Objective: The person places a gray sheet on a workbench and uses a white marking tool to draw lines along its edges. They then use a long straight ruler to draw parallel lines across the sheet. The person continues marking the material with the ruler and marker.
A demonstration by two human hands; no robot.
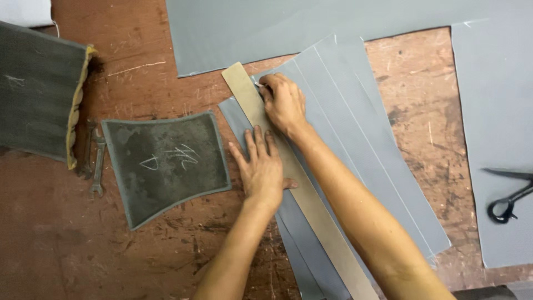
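My left hand (261, 166) lies flat, fingers spread, pressing a long tan straightedge strip (311, 208) onto a grey sheet of material (355, 122) on the worn brown table. My right hand (283, 101) is closed near the strip's upper end, pinching a small marker, probably chalk, whose tip touches the grey sheet beside the strip's edge. Thin white lines run parallel along the grey sheet to the right of the strip. The marker itself is mostly hidden in my fingers.
A dark curved pattern piece (166, 164) with white chalk marks lies left of my hands. Two wrenches (94, 161) and a dark foam-backed panel (39, 91) sit at far left. Larger grey sheets (266, 28) cover the top and right, with black scissors (508, 200) at right.
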